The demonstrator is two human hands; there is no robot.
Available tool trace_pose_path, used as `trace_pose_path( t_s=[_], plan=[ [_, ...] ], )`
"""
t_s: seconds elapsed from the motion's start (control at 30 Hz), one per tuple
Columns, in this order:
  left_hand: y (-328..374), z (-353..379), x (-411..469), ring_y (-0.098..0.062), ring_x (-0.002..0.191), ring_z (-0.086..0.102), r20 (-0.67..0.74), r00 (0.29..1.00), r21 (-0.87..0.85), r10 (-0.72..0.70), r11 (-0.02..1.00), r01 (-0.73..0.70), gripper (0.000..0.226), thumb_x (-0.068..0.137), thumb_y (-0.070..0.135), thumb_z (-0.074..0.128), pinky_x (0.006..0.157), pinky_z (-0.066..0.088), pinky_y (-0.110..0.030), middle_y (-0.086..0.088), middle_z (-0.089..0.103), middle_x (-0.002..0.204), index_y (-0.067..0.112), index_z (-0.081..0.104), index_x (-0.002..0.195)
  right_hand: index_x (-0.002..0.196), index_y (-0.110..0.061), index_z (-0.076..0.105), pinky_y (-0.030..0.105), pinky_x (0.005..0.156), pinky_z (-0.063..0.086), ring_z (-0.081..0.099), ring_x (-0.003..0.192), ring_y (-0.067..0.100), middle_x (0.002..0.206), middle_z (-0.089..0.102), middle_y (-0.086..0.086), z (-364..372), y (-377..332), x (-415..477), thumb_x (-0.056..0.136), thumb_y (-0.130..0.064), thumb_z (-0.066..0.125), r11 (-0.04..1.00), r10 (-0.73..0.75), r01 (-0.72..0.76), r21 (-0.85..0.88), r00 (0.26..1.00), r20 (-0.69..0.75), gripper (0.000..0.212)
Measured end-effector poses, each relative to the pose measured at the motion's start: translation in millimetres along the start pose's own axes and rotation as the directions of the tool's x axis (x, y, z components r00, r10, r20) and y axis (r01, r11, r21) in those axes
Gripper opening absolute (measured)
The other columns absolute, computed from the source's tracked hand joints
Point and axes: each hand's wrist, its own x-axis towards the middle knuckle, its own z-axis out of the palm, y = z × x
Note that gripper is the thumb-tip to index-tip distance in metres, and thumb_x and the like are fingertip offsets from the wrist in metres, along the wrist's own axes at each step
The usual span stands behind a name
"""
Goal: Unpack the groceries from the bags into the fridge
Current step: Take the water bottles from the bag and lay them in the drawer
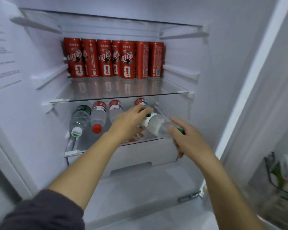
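Holding the green-capped water bottle (158,126) on its side over the right part of the lower glass shelf (85,143), we see its long axis run from back-left to front-right, cap towards us. Our left hand (131,120) curls over the labelled end; our right hand (188,138) grips the neck. Other water bottles (98,115) lie on that shelf, and red cans (113,58) stand above it.

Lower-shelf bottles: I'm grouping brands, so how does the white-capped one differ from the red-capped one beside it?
The white-capped bottle has a white cap with green print and a dark green label; the red-capped bottle has a plain red cap and a red label. The white-capped bottle lies leftmost, the red-capped bottle just right of it. Both are clear and lie on their sides, caps facing out.
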Motion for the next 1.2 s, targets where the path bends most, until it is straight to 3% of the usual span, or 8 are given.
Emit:
trace_pose_path(
  t_s=[0.17, 0.37, 0.5, 0.77, 0.9, 1.03, 1.1, 1.2],
  plan=[
    [-22.0, 15.1, 18.0, -0.024, 0.115, 0.055, 0.124, 0.99, 0.116, -0.064, 0.992, 0.049, 0.073, 0.077, 0.014, 0.075, 0.08, 0.051, -0.038, 0.001, 0.051, 0.135, 0.029, 0.041, 0.139, 0.132, -0.038, 0.053, 0.024, 0.062, 0.039, 0.047, 0.063, 0.002, 0.072, 0.051, -0.017, 39.7, 20.4, 22.1, 0.097, -0.029, 0.051, 0.995, -0.095, 0.096, 0.015, 0.994, -0.055, 0.036],
    [-38.7, 26.6, 22.7, -0.028, 0.117, 0.055, 0.163, 0.976, 0.245, -0.142, 0.964, 0.1, 0.067, 0.084, 0.018, 0.069, 0.085, 0.05, -0.042, -0.005, 0.053, 0.134, 0.028, 0.038, 0.143, 0.145, -0.019, 0.045, 0.02, 0.066, 0.041, 0.05, 0.076, 0.005, 0.095, 0.054, -0.003, 63.6, 32.6, 47.3, 0.099, -0.029, 0.05, 0.996, -0.082, 0.084, 0.02, 0.992, -0.091, 0.048],
    [-43.9, 33.6, 27.2, -0.031, 0.127, 0.045, 0.225, 0.956, 0.217, -0.19, 0.966, 0.141, 0.074, 0.085, 0.019, 0.066, 0.091, 0.046, -0.043, -0.007, 0.042, 0.145, 0.027, 0.028, 0.149, 0.148, -0.016, 0.039, 0.029, 0.098, 0.043, 0.051, 0.122, 0.019, 0.138, 0.052, 0.007, 69.1, 35.6, 56.1, 0.101, -0.028, 0.046, 0.991, -0.095, 0.091, -0.095, 0.995, -0.038, 0.049],
    [-62.5, 30.3, 16.3, -0.024, 0.137, 0.036, 0.264, 0.933, 0.178, -0.244, 0.963, 0.202, 0.061, 0.09, 0.031, 0.055, 0.11, 0.025, -0.054, 0.005, 0.038, 0.151, 0.034, 0.031, 0.147, 0.151, -0.029, 0.025, 0.02, 0.06, 0.04, 0.055, 0.086, 0.013, 0.114, 0.058, 0.004, 94.6, 33.2, 73.5, 0.1, -0.031, 0.048, 0.952, -0.072, 0.112, -0.284, 0.987, 0.146, 0.056],
    [-72.5, 26.1, 13.0, -0.024, 0.143, 0.026, 0.331, 0.884, 0.101, -0.33, 0.944, 0.315, 0.055, 0.098, 0.029, 0.039, 0.115, 0.019, -0.056, -0.003, 0.032, 0.156, 0.026, 0.026, 0.151, 0.153, -0.031, 0.023, 0.03, 0.075, 0.047, 0.059, 0.099, 0.023, 0.126, 0.056, 0.008, 102.3, 24.4, 85.3, 0.101, -0.038, 0.043, 0.898, -0.052, 0.156, -0.412, 0.966, 0.252, 0.056],
    [-69.1, 19.4, 5.9, -0.023, 0.147, 0.018, 0.333, 0.888, 0.007, -0.317, 0.942, 0.334, 0.056, 0.1, 0.048, 0.034, 0.116, 0.016, -0.058, -0.002, 0.023, 0.16, 0.033, 0.021, 0.152, 0.136, -0.02, 0.052, 0.035, 0.086, 0.045, 0.053, 0.101, 0.023, 0.124, 0.057, 0.012, 82.5, 16.5, 100.8, 0.1, -0.03, 0.041, 0.825, -0.182, 0.13, -0.55, 0.982, -0.042, 0.038],
    [-62.6, 15.7, 4.3, -0.021, 0.148, 0.013, 0.374, 0.881, -0.011, -0.29, 0.948, 0.317, 0.062, 0.095, 0.064, 0.031, 0.117, 0.012, -0.06, 0.003, 0.013, 0.162, 0.042, 0.017, 0.151, 0.14, -0.019, 0.047, 0.037, 0.094, 0.041, 0.047, 0.117, 0.029, 0.133, 0.047, 0.014, 75.1, 20.4, 118.6, 0.098, -0.027, 0.046, 0.76, -0.199, 0.075, -0.646, 0.973, -0.121, 0.042],
    [-51.6, 17.5, 3.1, -0.019, 0.15, 0.002, 0.441, 0.854, 0.045, -0.278, 0.957, 0.288, 0.068, 0.091, 0.072, 0.029, 0.117, 0.001, -0.061, 0.006, 0.0, 0.163, 0.047, 0.009, 0.151, 0.148, -0.024, 0.035, 0.041, 0.103, 0.037, 0.041, 0.126, 0.037, 0.14, 0.039, 0.018, 78.2, 28.4, 145.8, 0.097, -0.029, 0.051, 0.791, -0.051, -0.001, -0.612, 0.996, -0.068, 0.054]
  ],
)
